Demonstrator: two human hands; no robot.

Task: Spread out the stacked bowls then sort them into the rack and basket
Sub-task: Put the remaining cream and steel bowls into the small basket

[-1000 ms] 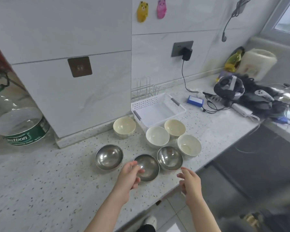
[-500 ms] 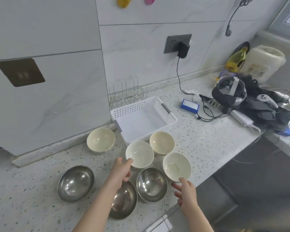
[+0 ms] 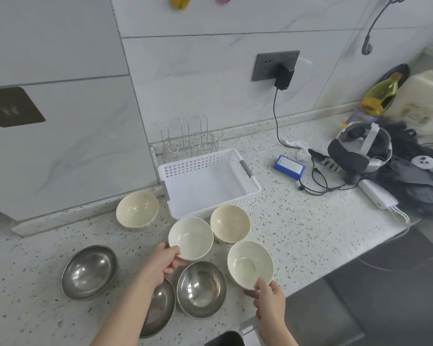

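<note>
Several bowls lie spread on the speckled counter. My left hand (image 3: 160, 263) pinches the near rim of a white bowl (image 3: 191, 238). My right hand (image 3: 269, 299) pinches the near rim of another white bowl (image 3: 250, 263) at the counter's front edge. Two more cream bowls sit at the left (image 3: 137, 209) and right (image 3: 230, 223) of the basket front. Three steel bowls rest in front: one far left (image 3: 89, 270), one in the middle (image 3: 201, 288), one (image 3: 160, 308) partly under my left forearm. The white basket (image 3: 248, 171) stands empty, with the wire rack (image 3: 188, 139) behind it.
A blue box (image 3: 288, 170), cables, a headset (image 3: 358, 151) and dark cloth crowd the right of the counter. A charger hangs from the wall socket (image 3: 275, 66). An oil bottle (image 3: 379, 96) and a jug stand at the far right.
The view moved closer and to the right. My left hand went from the steel bowl to the white bowl's rim; my right hand reached forward and took the rim of the front white bowl.
</note>
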